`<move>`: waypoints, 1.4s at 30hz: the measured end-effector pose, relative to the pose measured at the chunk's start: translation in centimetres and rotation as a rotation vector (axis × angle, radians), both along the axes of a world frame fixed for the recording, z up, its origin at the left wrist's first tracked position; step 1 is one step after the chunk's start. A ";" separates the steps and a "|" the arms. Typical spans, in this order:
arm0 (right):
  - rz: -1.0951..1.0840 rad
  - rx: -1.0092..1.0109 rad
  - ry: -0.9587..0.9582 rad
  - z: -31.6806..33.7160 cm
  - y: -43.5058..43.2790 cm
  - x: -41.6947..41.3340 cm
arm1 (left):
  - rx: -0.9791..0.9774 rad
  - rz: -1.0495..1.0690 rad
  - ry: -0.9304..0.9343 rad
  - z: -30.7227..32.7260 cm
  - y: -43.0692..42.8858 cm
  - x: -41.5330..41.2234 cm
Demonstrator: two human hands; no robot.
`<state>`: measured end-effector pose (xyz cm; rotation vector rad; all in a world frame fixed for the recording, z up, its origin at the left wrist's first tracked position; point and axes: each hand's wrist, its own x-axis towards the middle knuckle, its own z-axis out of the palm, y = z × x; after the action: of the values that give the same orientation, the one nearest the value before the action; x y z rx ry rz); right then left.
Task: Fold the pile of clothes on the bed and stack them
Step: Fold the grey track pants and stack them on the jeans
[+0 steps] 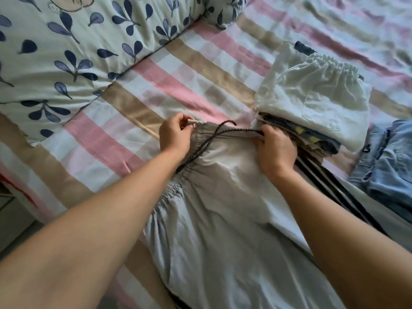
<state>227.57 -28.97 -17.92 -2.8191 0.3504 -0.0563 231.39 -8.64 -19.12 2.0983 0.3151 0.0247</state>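
Folded stack (312, 101) done; both hands, left hand (175, 136) and right hand (275, 149), pinching grey drawstring trousers (214, 210) waistband; jeans (388, 161) left unfolded.

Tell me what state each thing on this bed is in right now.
Grey trousers: unfolded, spread flat on the bed.
Drawstring: loose, lying across the waistband.
Left hand: pinches the waistband's corner.
Right hand: grips the waistband's other end.
Stack of clothes: folded, white garment on top.
Jeans: crumpled, not yet folded.
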 end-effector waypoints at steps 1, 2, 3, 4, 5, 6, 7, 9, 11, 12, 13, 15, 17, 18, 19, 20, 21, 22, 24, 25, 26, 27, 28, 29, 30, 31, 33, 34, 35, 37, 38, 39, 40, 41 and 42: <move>-0.014 -0.020 0.024 -0.4 0.2 0.6 | 0.060 -0.009 -0.015 0.0 -0.5 0.9; -0.026 -0.043 0.054 -0.7 0.5 1.0 | 0.132 -0.025 -0.020 -0.1 -0.9 1.5; -0.025 -0.070 0.057 -0.9 0.7 1.1 | 0.214 -0.040 -0.026 -0.3 -1.2 1.6; 0.004 -0.092 0.022 -0.9 1.1 1.0 | 0.291 -0.050 -0.043 -0.3 -1.4 1.4; 0.065 -0.094 -0.038 -0.8 1.4 0.9 | 0.344 -0.067 -0.073 -0.4 -1.6 0.8; 0.156 -0.074 -0.094 -0.8 1.8 0.7 | 0.359 -0.097 -0.103 -0.5 -1.7 -0.1; 0.260 -0.044 -0.126 -0.6 2.3 0.7 | 0.344 -0.147 -0.119 -0.6 -1.7 -0.8; 0.432 -0.014 -0.095 -0.4 3.2 1.0 | 0.279 -0.254 -0.072 -0.7 -1.6 -2.4; 0.560 -0.063 -0.021 -0.3 4.0 1.8 | 0.207 -0.292 0.009 -0.7 -1.4 -3.1; 0.617 -0.091 0.020 -0.2 4.5 2.2 | 0.176 -0.295 0.053 -0.5 -1.2 -3.2; 0.669 -0.114 0.067 -0.2 4.9 2.4 | 0.142 -0.314 0.087 -0.3 -1.1 -3.4; 0.752 -0.154 0.142 -0.2 5.4 2.8 | 0.086 -0.420 0.106 0.3 -0.6 -3.9; 0.779 -0.219 0.171 0.1 5.3 3.0 | 0.084 -0.520 0.074 0.5 0.3 -4.7; 0.777 -0.247 0.164 0.5 4.9 2.9 | 0.099 -0.541 0.053 0.5 0.8 -5.1; 0.770 -0.272 0.147 1.1 4.4 2.8 | 0.117 -0.542 0.027 0.5 1.2 -5.4; 0.767 -0.283 0.109 1.7 3.9 2.4 | 0.129 -0.527 0.005 0.5 1.6 -5.6; 0.767 -0.285 0.038 2.3 3.3 1.7 | 0.136 -0.505 -0.018 0.6 2.0 -5.7; 0.744 -0.272 -0.063 2.9 2.7 0.7 | 0.142 -0.489 -0.043 0.7 2.1 -5.8; 0.663 -0.275 -0.275 3.7 1.3 -1.7 | 0.185 -0.517 -0.108 0.8 2.4 -6.0; 0.610 -0.280 -0.335 4.0 0.6 -3.2 | 0.223 -0.557 -0.144 0.8 2.4 -6.2; 0.573 -0.290 -0.378 4.0 0.0 -4.7 | 0.268 -0.594 -0.178 0.8 2.4 -6.5; 0.539 -0.306 -0.401 4.0 -0.6 -6.2 | 0.309 -0.630 -0.209 0.8 2.3 -6.9; 0.512 -0.320 -0.386 3.6 -1.2 -7.5 | 0.347 -0.661 -0.228 0.7 2.2 -7.3; 0.486 -0.353 -0.325 3.4 -1.7 -8.5 | 0.394 -0.689 -0.222 0.5 2.1 -7.7; 0.462 -0.375 -0.212 2.9 -2.1 -9.6 | 0.463 -0.717 -0.191 0.5 1.7 -8.2; 0.415 -0.364 -0.068 2.5 -2.4 -10.4 | 0.541 -0.735 -0.141 0.4 1.3 -8.8; 0.277 -0.229 0.117 1.7 -3.0 -12.6 | 0.612 -0.720 -0.096 0.7 0.4 -10.5; 0.208 -0.143 0.091 1.4 -3.4 -13.8 | 0.584 -0.685 -0.126 0.9 0.0 -11.7; 0.129 -0.076 0.041 1.5 -3.9 -15.4 | 0.539 -0.649 -0.182 1.2 -0.8 -13.2; -0.008 0.010 -0.070 1.5 -4.9 -19.5 | 0.441 -0.607 -0.280 1.7 -3.2 -16.7; -0.062 0.044 -0.097 1.6 -5.3 -21.6 | 0.374 -0.625 -0.289 1.9 -4.6 -18.5; -0.110 0.079 -0.114 1.6 -5.6 -23.5 | 0.305 -0.660 -0.277 2.0 -6.0 -20.2; -0.166 0.102 -0.122 1.6 -6.1 -25.7 | 0.243 -0.720 -0.252 2.1 -7.6 -22.1; -0.217 0.118 -0.111 1.6 -6.6 -27.6 | 0.210 -0.782 -0.234 2.0 -9.2 -23.8; -0.264 0.125 -0.092 1.5 -7.2 -29.5 | 0.199 -0.846 -0.224 2.0 -10.8 -25.5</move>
<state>198.06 -36.21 -16.39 -2.6198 0.6778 -0.2124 205.91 -19.40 -17.11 2.2433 -0.7418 -0.2162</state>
